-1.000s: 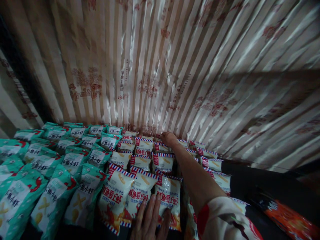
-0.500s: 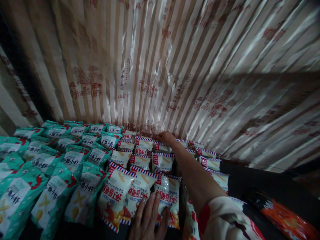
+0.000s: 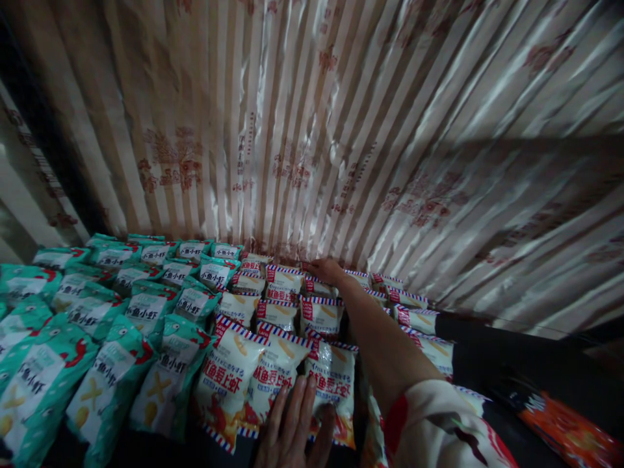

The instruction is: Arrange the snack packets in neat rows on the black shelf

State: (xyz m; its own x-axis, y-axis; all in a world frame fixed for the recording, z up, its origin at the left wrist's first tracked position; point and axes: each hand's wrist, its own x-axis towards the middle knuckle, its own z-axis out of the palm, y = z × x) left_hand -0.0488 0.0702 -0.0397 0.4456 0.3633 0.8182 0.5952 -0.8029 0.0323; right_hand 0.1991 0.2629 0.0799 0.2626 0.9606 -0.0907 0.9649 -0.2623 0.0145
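Rows of snack packets fill a dark shelf. White packets with red and blue striped edges [image 3: 273,374] stand in the middle, teal packets [image 3: 146,305] on the left. My left hand [image 3: 295,432] lies flat, fingers stretched, on the front white packets at the bottom. My right arm reaches far back; my right hand [image 3: 325,270] rests on a white packet [image 3: 316,286] in the rear row by the back wall, fingers curled down onto it. Whether it grips the packet is hidden.
A shiny striped foil sheet [image 3: 341,143] with red print forms the back wall and slopes overhead. Right of the white packets is a dark bare shelf area [image 3: 511,354]. An orange packet [image 3: 570,432] lies at the lower right.
The view has shifted slightly. My right hand stays at the rear row and my left hand stays flat on the front packets, with only small movement.
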